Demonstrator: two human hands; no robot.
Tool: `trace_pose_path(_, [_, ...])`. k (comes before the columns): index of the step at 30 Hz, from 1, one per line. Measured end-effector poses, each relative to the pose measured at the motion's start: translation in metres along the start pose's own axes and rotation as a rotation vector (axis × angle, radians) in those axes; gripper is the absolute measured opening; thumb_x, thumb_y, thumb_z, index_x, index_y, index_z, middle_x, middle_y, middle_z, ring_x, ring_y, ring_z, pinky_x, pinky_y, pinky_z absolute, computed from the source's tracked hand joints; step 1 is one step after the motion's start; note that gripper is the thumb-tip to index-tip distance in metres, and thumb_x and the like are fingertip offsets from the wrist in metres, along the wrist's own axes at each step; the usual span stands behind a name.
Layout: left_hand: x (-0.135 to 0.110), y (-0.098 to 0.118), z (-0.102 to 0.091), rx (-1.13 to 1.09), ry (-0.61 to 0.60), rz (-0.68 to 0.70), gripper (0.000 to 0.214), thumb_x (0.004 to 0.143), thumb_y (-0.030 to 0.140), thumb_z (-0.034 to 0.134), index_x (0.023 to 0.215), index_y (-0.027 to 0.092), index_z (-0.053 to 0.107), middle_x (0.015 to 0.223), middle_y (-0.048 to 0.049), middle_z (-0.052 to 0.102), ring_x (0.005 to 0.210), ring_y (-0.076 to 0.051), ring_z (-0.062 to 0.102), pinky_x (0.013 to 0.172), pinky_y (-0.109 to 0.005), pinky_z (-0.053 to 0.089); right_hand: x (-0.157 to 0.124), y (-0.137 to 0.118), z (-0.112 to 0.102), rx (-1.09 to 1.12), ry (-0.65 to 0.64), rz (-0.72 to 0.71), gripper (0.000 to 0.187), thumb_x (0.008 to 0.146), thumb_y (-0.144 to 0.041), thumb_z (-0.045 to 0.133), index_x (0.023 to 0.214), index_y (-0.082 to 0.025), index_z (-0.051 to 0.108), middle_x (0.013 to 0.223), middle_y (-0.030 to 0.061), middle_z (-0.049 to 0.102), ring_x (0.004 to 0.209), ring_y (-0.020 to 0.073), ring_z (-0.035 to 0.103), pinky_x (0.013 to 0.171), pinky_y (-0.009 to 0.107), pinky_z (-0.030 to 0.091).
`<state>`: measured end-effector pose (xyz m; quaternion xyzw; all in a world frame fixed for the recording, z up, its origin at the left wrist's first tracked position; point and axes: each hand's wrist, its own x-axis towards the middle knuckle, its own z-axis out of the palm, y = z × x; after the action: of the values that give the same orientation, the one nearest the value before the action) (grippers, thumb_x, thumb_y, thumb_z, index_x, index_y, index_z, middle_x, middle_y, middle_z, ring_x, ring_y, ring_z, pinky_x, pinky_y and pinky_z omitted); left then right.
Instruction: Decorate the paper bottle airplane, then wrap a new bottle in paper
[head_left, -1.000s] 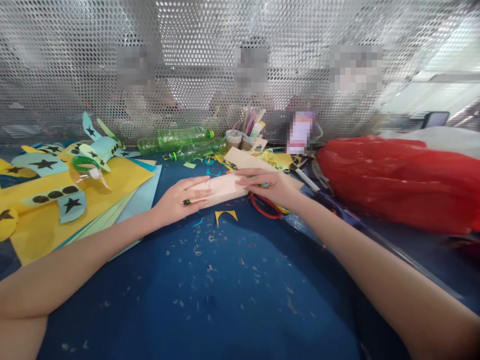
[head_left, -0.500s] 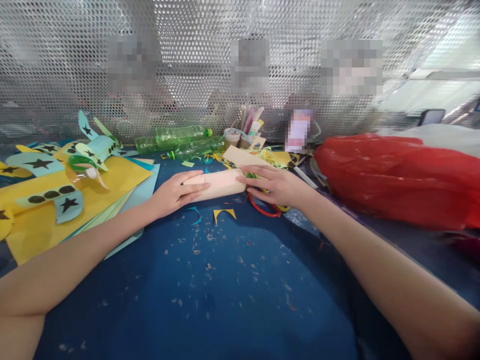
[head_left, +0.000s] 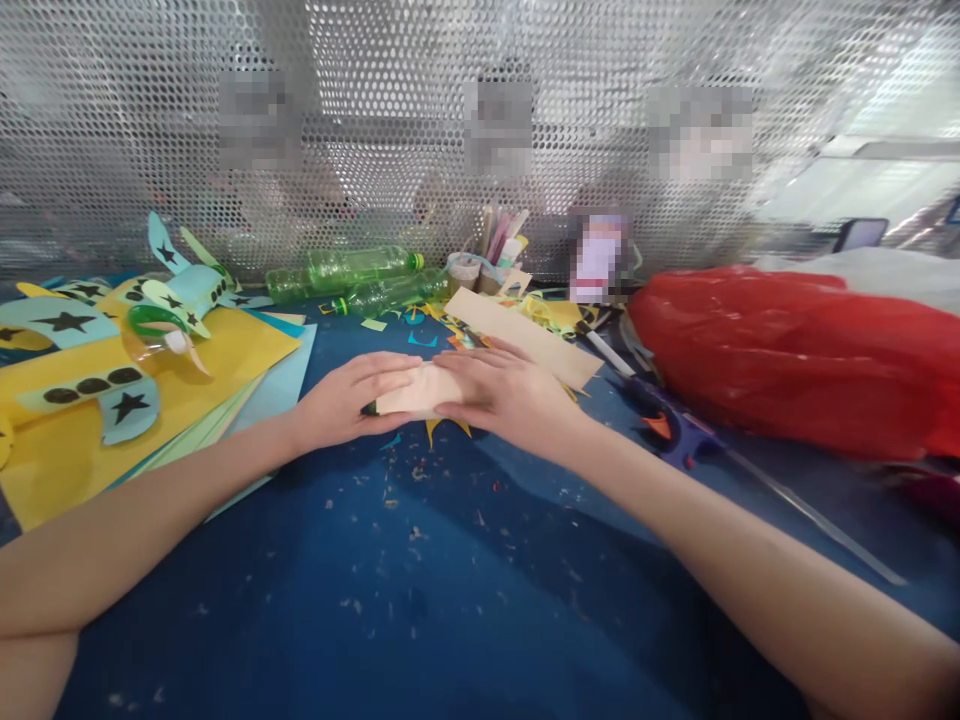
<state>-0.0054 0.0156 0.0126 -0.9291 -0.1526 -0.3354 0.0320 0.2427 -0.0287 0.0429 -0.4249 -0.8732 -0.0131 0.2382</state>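
Note:
A pale peach paper roll (head_left: 416, 390) lies crosswise above the blue table, between my two hands. Something dark green peeks out at its left end; most of what is inside the paper is hidden. My left hand (head_left: 356, 398) curls round the left end, fingers over the top and thumb below. Round the right part my right hand (head_left: 499, 390) is closed, hiding that end. Just beyond my right hand lies a flat strip of the same peach paper (head_left: 525, 335). Yellow paper scraps (head_left: 442, 432) poke out below the roll.
Yellow and blue paper-covered bottle planes (head_left: 97, 375) sit on coloured sheets (head_left: 225, 350) at left. Green plastic bottles (head_left: 360, 265) and a cup of sticks (head_left: 465, 270) stand behind. To the right are a purple glue gun (head_left: 679, 435), a phone (head_left: 598, 258) and a red plastic bag (head_left: 787, 350).
My right hand has slid left along the roll and now wraps it, closer to my left hand. The roll has come slightly nearer. The glue gun is now uncovered; the red scissor handles are hidden.

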Motion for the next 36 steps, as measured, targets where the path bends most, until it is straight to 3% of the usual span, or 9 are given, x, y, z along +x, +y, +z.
trace_pose_path(6, [-0.003,-0.002,0.004,-0.105,-0.012,-0.114,0.028,0.09,0.036,0.06,0.113,0.023,0.051,0.135,-0.0128,0.053,0.128,-0.024,0.05,0.105,-0.046,0.045,-0.001,0.009,0.008,0.024,-0.018,0.044,0.038,0.088,-0.041,0.06,0.125,-0.031,0.06,0.128,0.0008,0.065,0.122,0.0257,0.057,0.111,0.054,0.033])
trace_pose_path(13, [0.0,-0.001,0.006,-0.269,0.029,-0.275,0.025,0.086,0.032,0.065,0.104,0.023,0.05,0.129,-0.0114,0.052,0.123,-0.024,0.051,0.103,-0.047,0.044,-0.001,0.006,0.004,-0.015,-0.025,0.098,0.046,0.09,-0.052,0.053,0.13,-0.028,0.058,0.132,0.0053,0.062,0.125,0.0286,0.055,0.112,0.062,0.023])
trace_pose_path(18, [-0.002,-0.004,0.005,-0.367,-0.018,-0.332,0.032,0.084,0.034,0.067,0.108,0.023,0.051,0.129,-0.0115,0.053,0.123,-0.024,0.052,0.103,-0.046,0.044,-0.002,0.003,0.005,-0.034,-0.01,0.151,0.04,0.096,-0.044,0.044,0.128,-0.025,0.059,0.134,0.005,0.061,0.126,0.025,0.053,0.113,0.058,0.023])
trace_pose_path(23, [0.0,-0.003,0.005,-0.365,-0.009,-0.348,0.04,0.089,0.034,0.061,0.126,0.025,0.05,0.133,-0.0096,0.056,0.126,-0.023,0.05,0.108,-0.045,0.04,0.0,0.014,0.007,-0.048,0.04,0.152,0.04,0.093,-0.045,0.052,0.125,-0.025,0.062,0.133,0.0059,0.061,0.127,0.0261,0.052,0.111,0.055,0.029])
trace_pose_path(31, [0.002,-0.009,0.007,-0.454,-0.021,-0.619,0.051,0.083,0.041,0.065,0.13,0.025,0.051,0.139,-0.0064,0.053,0.127,-0.025,0.051,0.106,-0.041,0.043,0.002,0.048,-0.013,-0.113,-0.06,0.233,0.046,0.093,-0.047,0.048,0.126,-0.019,0.062,0.127,0.0097,0.065,0.12,0.0285,0.055,0.104,0.045,0.04])
trace_pose_path(34, [0.001,-0.01,0.007,-0.535,0.02,-0.687,0.058,0.081,0.04,0.066,0.133,0.024,0.046,0.133,-0.0085,0.056,0.121,-0.026,0.054,0.099,-0.04,0.048,-0.006,0.056,-0.036,-0.194,-0.1,0.381,0.046,0.091,-0.04,0.049,0.129,-0.017,0.058,0.133,0.013,0.061,0.119,0.0304,0.056,0.099,0.044,0.042])
trace_pose_path(36, [0.0,-0.01,0.007,-0.537,0.04,-0.718,0.066,0.079,0.039,0.069,0.136,0.023,0.04,0.126,-0.0096,0.058,0.116,-0.026,0.056,0.094,-0.04,0.05,-0.017,0.055,-0.054,-0.29,-0.138,0.635,0.043,0.091,-0.042,0.048,0.121,-0.015,0.061,0.12,0.0152,0.067,0.108,0.0314,0.063,0.087,0.041,0.046])
